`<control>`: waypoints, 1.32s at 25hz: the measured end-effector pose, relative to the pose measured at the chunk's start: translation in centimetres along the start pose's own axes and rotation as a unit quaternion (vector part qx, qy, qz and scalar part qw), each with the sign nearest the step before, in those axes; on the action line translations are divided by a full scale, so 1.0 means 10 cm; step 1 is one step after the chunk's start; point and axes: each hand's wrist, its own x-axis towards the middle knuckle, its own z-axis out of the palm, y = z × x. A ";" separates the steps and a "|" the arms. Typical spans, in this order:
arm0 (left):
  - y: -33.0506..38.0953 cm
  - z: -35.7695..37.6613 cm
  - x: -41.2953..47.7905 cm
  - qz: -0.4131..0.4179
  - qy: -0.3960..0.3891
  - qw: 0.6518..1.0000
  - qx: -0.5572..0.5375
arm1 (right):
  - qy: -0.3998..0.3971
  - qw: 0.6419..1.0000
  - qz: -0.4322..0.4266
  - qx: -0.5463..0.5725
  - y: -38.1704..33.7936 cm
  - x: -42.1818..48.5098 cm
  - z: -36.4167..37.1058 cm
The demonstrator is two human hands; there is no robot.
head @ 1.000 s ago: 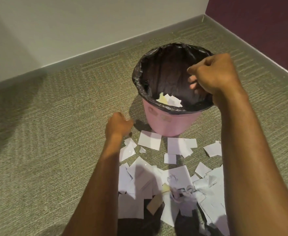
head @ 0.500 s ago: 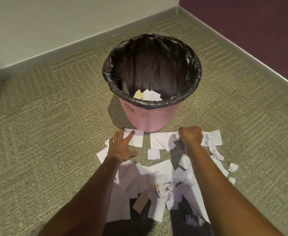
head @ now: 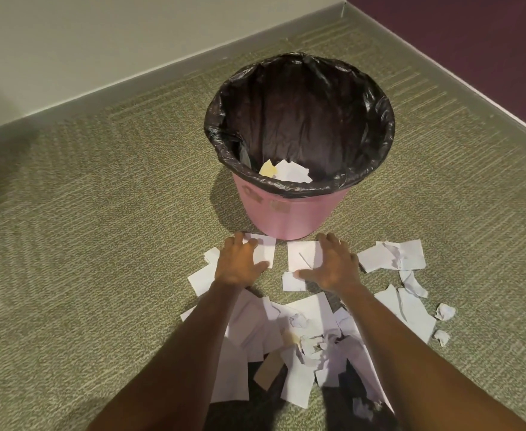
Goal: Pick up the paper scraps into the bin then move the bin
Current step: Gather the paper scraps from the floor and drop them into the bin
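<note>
A pink bin point(head: 289, 217) with a black liner point(head: 377, 119) stands on the carpet; a few white and yellow scraps point(head: 286, 172) lie at its bottom. Several torn white paper scraps point(head: 305, 325) are spread on the floor in front of it. My left hand point(head: 240, 264) lies flat, fingers spread, on a white scrap point(head: 266, 248) just before the bin's base. My right hand point(head: 333, 264) is spread over another white scrap point(head: 302, 255) beside it. Neither hand has lifted anything.
Green carpet point(head: 100, 244) runs to a pale wall with a grey skirting point(head: 131, 79) at the back and a dark red wall point(head: 473, 42) on the right. Small crumpled paper balls point(head: 445, 312) lie at the far right of the pile.
My right hand came down from above the bin's mouth to the floor and spread open over a scrap. My left hand opened flat on a scrap. The view shifted, bin now further right.
</note>
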 end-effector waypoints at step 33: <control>-0.14 0.06 0.02 0.002 0.047 0.982 -0.183 | -0.007 1.000 0.019 0.009 -0.47 -0.22 0.07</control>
